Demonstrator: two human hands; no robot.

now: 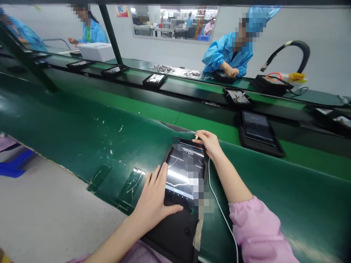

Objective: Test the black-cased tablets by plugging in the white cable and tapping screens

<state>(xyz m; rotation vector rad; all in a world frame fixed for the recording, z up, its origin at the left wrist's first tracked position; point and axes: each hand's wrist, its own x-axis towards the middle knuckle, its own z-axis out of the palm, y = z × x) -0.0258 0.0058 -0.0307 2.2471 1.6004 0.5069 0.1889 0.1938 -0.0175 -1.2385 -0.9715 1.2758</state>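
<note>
A tablet with its screen lit, showing large digits, lies in a black tray on the green bench. My left hand rests along the tablet's left side, fingers stretched out and thumb spread over its lower edge. At the tablet's top right corner, my right hand pinches a small yellowish plug. A white cable runs up the bench beside the tray to my right hand. Whether the plug sits in the tablet is hidden by my fingers.
Beyond the bench, a conveyor carries black trays, including one with a dark-screened tablet. Across it a co-worker in blue bends over a tray; small parts lie nearby. A green post rises at left.
</note>
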